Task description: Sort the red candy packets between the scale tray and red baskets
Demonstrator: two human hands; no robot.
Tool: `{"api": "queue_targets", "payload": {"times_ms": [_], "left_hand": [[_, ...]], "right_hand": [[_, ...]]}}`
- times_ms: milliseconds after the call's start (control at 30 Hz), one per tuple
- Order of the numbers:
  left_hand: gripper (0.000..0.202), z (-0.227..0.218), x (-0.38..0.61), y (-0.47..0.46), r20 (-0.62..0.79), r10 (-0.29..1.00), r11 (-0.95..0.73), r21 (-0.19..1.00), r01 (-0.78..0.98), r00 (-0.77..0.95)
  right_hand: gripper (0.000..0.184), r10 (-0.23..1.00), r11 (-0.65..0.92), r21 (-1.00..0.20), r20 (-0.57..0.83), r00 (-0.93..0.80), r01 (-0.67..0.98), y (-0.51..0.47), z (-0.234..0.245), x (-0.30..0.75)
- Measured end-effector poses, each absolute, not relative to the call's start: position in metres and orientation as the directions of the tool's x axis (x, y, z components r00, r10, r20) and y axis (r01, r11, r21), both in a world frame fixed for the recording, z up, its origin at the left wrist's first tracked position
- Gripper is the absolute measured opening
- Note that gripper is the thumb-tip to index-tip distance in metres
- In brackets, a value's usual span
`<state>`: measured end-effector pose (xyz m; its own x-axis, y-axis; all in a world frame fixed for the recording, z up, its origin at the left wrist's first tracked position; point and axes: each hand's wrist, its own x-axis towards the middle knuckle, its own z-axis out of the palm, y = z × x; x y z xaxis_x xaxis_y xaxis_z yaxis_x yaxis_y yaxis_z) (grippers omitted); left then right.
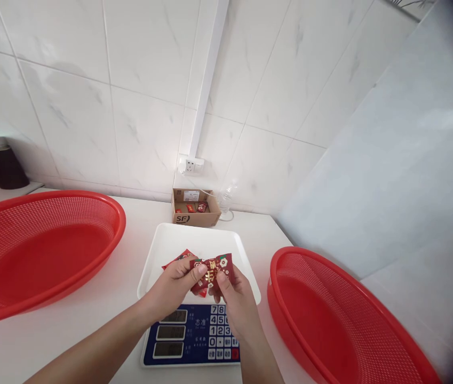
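Observation:
A dark red snack packet with gold characters and white flowers is held up over the scale's white pan. My left hand grips its left end, thumb on top. On its right end, my right hand pinches it the same way. Beneath my hands, other red packets lie on the pan, mostly hidden. The digital scale has a blue panel with several keys, partly covered by my right hand, and a column of displays whose figures I cannot read.
Red mesh baskets stand on both sides, a left one and a right one. Behind the scale sits a small cardboard box with several red packets, beside a clear plastic bottle. A black container is far left. A wall socket is above the box.

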<state>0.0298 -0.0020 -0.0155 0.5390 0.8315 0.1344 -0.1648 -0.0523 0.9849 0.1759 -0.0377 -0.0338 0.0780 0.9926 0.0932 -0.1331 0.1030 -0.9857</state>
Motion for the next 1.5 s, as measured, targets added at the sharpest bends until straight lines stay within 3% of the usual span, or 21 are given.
{"api": "queue_targets", "payload": {"times_ms": [267, 400, 567, 700, 933, 1267, 1500], "left_hand": [[0.031, -0.015, 0.025, -0.001, 0.085, 0.811, -0.134, 0.990, 0.042, 0.578], [0.028, -0.013, 0.027, -0.004, 0.159, 0.806, -0.159, 0.986, -0.050, 0.569], [0.025, -0.012, 0.030, -0.009, 0.204, 0.754, -0.061, 0.968, -0.242, 0.624], [0.027, -0.011, 0.029, -0.011, 0.198, 0.745, -0.027, 0.963, -0.269, 0.637], [0.022, -0.001, 0.021, -0.010, 0.075, 0.811, -0.154, 0.984, 0.088, 0.580], [0.028, -0.006, 0.028, -0.012, 0.181, 0.803, -0.227, 0.974, 0.011, 0.568], [0.022, -0.001, 0.026, -0.012, 0.156, 0.801, -0.377, 0.881, 0.285, 0.577]], "right_hand": [[0.030, 0.999, 0.034, -0.999, 0.035, 0.035, 0.029, -0.042, -0.023, 0.187], [0.030, 0.998, 0.064, -0.997, 0.063, 0.024, -0.045, -0.043, -0.027, 0.184], [0.033, 0.996, 0.095, -0.983, 0.092, 0.022, -0.156, -0.043, -0.037, 0.176], [0.034, 0.995, 0.095, -0.983, 0.090, 0.039, -0.155, -0.044, -0.035, 0.172], [0.024, 0.990, 0.108, -0.990, 0.100, 0.098, -0.086, -0.045, -0.028, 0.174], [0.034, 0.987, 0.135, -0.989, 0.129, 0.100, -0.062, -0.048, -0.025, 0.166], [0.035, 0.975, 0.120, -0.982, 0.089, 0.204, -0.145, -0.049, -0.026, 0.163]]}}
